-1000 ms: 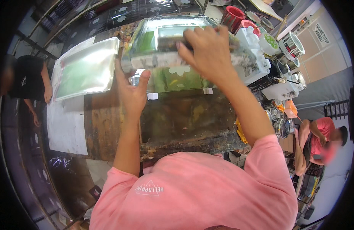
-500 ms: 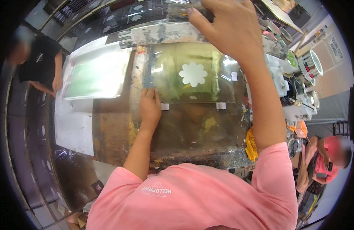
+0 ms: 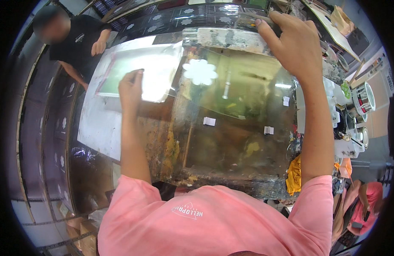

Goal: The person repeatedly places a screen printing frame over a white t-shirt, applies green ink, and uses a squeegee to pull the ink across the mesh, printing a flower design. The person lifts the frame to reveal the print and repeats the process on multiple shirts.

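Note:
My left hand (image 3: 130, 87) pinches the edge of a clear plastic sheet with a white flower print (image 3: 200, 71). The sheet slants from the worktable (image 3: 158, 149) toward a pile of clear sheets (image 3: 116, 81) on the left, which lies under my left hand. At the far side, my right hand (image 3: 293, 45) is closed over the paint-stained wooden frame (image 3: 226, 38), thumb on its dark upper bar; its other fingertips are partly hidden. Small white tabs (image 3: 209, 121) sit on the glossy brown printing board (image 3: 222, 147) below the sheet.
A person in black (image 3: 79, 38) stands at the far left, by a white board (image 3: 98, 123). Paint tubs (image 3: 363, 98) crowd the right side, with a yellow cloth (image 3: 293, 175) at the table's edge. Another person in pink (image 3: 369, 207) is at the lower right. Racks of flower-printed sheets (image 3: 162, 21) stand behind.
My left hand has gone from the printing board's left edge to above the pile, drawing the flower-printed sheet leftward and tilting it. My right hand stays on the frame.

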`<state>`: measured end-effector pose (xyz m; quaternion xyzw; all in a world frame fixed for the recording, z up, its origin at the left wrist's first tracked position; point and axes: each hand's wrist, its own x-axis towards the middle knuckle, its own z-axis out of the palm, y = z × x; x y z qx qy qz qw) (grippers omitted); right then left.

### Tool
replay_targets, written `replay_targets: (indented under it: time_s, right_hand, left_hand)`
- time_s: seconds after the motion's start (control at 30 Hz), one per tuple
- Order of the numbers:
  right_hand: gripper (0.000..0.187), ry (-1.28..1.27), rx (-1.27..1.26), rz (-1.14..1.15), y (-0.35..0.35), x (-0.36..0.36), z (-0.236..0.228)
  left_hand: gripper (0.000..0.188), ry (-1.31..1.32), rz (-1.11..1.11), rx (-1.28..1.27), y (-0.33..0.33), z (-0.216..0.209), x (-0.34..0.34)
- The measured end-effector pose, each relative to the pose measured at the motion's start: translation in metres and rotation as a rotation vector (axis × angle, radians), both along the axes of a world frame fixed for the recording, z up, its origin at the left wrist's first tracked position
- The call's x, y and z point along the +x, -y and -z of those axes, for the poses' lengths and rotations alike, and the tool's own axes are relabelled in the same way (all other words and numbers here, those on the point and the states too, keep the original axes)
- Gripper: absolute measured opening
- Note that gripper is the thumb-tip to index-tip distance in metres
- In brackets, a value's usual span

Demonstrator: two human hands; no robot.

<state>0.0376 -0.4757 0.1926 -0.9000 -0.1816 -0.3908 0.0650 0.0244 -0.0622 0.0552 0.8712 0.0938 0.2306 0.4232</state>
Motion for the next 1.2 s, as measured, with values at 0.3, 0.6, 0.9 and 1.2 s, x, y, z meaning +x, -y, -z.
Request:
replay_targets:
  time_s: [0.3, 0.6, 0.9, 1.2]
  right_hand:
    - [0.046, -0.01, -0.023, -0.012, -0.007, -0.004, 0.006]
    - [0.047, 0.018, -0.042, 0.022, 0.0, -0.005, 0.012]
    - [0.05, -0.021, -0.046, 0.015, 0.001, -0.002, 0.004]
    - [0.044, -0.006, 0.049, -0.017, -0.012, -0.009, -0.005]
  left_hand:
    - [0.04, 0.041, -0.339, 0.278, -0.233, 0.04, 0.028]
    - [0.051, 0.48, -0.267, 0.738, -0.147, 0.042, 0.0]
    - [0.056, -0.251, 0.172, 0.931, -0.044, 0.087, -0.021]
    - [0.046, -0.064, 0.293, 0.733, -0.036, 0.021, -0.001]
